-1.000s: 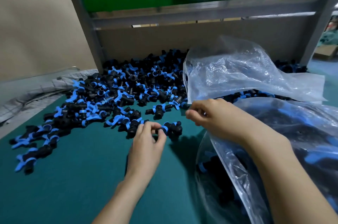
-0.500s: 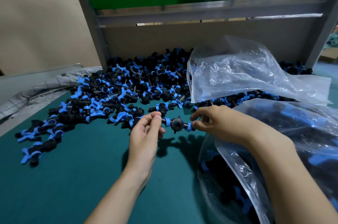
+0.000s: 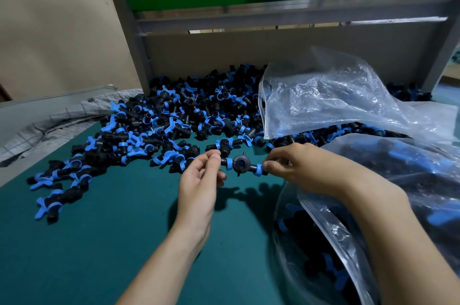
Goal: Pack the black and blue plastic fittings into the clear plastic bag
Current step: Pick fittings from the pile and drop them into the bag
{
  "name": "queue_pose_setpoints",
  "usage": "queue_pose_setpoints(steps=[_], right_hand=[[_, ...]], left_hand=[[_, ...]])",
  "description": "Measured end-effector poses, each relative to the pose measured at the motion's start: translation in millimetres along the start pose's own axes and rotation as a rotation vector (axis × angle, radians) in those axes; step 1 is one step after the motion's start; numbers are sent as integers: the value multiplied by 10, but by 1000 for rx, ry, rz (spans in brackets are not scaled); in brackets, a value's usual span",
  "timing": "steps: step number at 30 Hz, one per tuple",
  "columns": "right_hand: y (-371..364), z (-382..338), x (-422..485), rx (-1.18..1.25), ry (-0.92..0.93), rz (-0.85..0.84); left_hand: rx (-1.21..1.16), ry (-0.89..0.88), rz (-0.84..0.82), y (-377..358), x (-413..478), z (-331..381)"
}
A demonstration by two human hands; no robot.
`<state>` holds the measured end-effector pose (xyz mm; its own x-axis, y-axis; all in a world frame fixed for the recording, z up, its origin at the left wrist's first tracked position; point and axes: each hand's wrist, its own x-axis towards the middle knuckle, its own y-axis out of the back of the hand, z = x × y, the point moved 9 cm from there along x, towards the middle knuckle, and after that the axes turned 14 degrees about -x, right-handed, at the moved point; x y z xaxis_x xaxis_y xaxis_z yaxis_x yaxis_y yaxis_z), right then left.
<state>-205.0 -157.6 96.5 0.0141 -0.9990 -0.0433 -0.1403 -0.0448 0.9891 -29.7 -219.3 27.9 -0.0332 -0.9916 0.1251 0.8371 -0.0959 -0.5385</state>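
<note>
A black and blue T-shaped fitting (image 3: 242,163) hangs a little above the green table between both hands. My left hand (image 3: 201,185) pinches its left end with thumb and fingertips. My right hand (image 3: 296,167) pinches its right end at the blue ring. A large heap of the same fittings (image 3: 174,125) lies behind the hands. The clear plastic bag (image 3: 373,217), holding several fittings, sits at the right under my right forearm.
A second crumpled clear bag (image 3: 331,95) lies on the heap at the back right. A grey metal frame (image 3: 129,38) and a cardboard panel (image 3: 249,53) close off the back. Grey cloth (image 3: 49,125) lies at the left edge. The green table (image 3: 99,230) stretches in front.
My left hand lifted one fitting off the table near the heap, and my right hand came over from the bag's edge to take its other end. It is now held up between both hands.
</note>
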Motion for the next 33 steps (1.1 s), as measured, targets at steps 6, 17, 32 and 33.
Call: queue_pose_setpoints(steps=[6, 17, 32, 33], right_hand=[[-16, 10, 10, 43, 8, 2], [-52, 32, 31, 32, -1, -33], [-69, 59, 8, -17, -46, -38], [-72, 59, 11, -19, -44, -41]], left_hand=[[-58, 54, 49, 52, 5, -25], [-33, 138, -22, -23, -35, -75], [12, 80, -106, -118, -89, 6], [11, 73, -117, -129, -93, 16]])
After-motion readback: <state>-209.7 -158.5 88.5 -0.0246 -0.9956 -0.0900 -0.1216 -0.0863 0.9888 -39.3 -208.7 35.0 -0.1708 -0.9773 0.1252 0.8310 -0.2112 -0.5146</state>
